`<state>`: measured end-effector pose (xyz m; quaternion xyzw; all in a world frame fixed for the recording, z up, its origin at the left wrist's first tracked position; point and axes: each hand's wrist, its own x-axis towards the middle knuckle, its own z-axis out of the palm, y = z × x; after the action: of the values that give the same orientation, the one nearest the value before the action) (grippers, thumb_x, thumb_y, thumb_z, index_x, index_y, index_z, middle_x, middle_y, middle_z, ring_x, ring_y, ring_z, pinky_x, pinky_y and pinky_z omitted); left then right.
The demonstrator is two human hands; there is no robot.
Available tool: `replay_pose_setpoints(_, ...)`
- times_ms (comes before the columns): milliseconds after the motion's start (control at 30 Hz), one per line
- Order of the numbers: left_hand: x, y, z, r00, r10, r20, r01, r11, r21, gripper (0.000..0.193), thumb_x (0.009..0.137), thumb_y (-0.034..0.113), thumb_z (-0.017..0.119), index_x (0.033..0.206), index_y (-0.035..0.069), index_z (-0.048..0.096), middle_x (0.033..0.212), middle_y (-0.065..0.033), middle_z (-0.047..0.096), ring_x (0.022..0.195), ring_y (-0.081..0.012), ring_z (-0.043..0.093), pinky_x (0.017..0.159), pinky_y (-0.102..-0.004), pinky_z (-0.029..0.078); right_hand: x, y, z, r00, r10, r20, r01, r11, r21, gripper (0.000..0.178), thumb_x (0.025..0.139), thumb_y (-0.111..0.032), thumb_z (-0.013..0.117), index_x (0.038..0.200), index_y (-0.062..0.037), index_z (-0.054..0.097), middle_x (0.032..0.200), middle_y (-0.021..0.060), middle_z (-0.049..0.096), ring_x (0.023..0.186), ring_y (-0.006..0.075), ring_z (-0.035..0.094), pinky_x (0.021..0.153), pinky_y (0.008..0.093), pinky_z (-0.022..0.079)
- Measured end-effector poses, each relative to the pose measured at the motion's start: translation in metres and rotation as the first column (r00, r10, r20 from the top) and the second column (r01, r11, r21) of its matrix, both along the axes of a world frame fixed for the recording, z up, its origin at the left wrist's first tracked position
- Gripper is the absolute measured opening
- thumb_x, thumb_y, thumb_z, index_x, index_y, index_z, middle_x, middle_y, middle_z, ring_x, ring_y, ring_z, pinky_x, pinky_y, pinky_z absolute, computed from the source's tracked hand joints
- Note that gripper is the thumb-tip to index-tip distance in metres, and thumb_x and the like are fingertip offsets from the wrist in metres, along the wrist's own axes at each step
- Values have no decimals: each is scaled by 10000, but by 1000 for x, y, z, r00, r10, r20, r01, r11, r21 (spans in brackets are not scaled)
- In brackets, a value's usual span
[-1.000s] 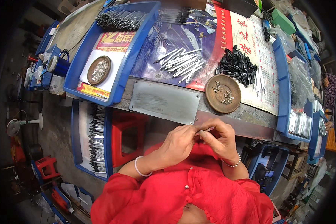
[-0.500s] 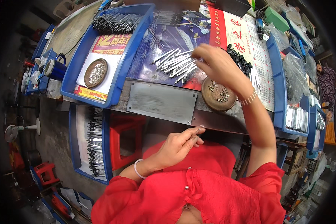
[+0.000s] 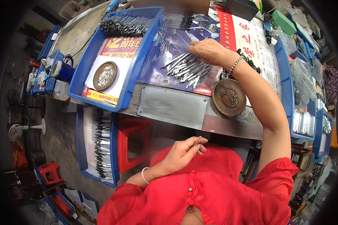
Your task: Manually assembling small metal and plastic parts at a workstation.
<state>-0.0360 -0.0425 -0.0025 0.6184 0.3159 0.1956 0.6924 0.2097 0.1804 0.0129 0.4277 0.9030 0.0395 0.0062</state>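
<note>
Below the table's front edge, my left hand is closed, thumb against the fingers. A tiny shiny spot shows at its fingertips, too small to name. My right hand reaches over the far side of a loose pile of slim silver pen-like sticks. Its fingers are curled together, and pale blurred streaks lie beside them; what they hold cannot be made out. Under my right forearm sits a round brown dish with small metal pieces in it. A flat metal plate lies along the table edge, nearest to my left hand.
A blue tray on the left holds black-and-silver pens and a second brown dish of tiny silver bits. Black parts lie beyond my right wrist. Another blue tray stands at right. A red stool stands below.
My right hand has moved left and away from me, from near the round dish to the pile's far side. My left hand keeps its closed pose. The whole view has shifted slightly.
</note>
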Motion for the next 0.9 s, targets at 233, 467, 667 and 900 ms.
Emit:
replay_pose_setpoints(233, 5, 0, -4, 996, 0, 86, 17, 979, -204, 261, 956, 115, 436, 1136, -47, 534, 901, -100, 635, 788, -127, 604, 748, -250, 473, -31, -3, -4, 987, 52, -152, -38, 995, 92, 51, 806, -44, 485, 855, -28, 481, 861, 121, 533, 793, 303, 598, 627, 382, 497)
replay_pose_setpoints(467, 0, 5, -4, 973, 109, 201, -26, 926, -376, 286, 968, 187, 434, 1115, -31, 550, 858, -95, 625, 724, -111, 568, 699, -234, 458, -36, -45, 22, 910, -7, -414, 36, 997, 63, 106, 806, -72, 542, 874, -22, 478, 849, 117, 514, 801, 313, 573, 653, 406, 467)
replay_pose_setpoints(667, 8, 12, -11, 951, 181, 252, -30, 862, -505, 335, 976, 237, 415, 1110, -40, 547, 821, -105, 618, 677, -118, 552, 648, -222, 446, -17, -139, 70, 807, -161, -569, 131, 987, -92, 123, 800, -63, 585, 906, -13, 547, 844, 126, 536, 727, 300, 576, 631, 364, 458)
replay_pose_setpoints(900, 15, 12, -7, 965, 111, 236, 31, 851, -524, 328, 966, 162, 409, 1216, -38, 479, 845, -102, 624, 701, -109, 547, 687, -232, 436, 49, -211, 41, 448, -510, -734, 574, 794, -201, 120, 788, -1, 612, 905, 9, 587, 794, 68, 593, 661, 136, 553, 605, 259, 448)
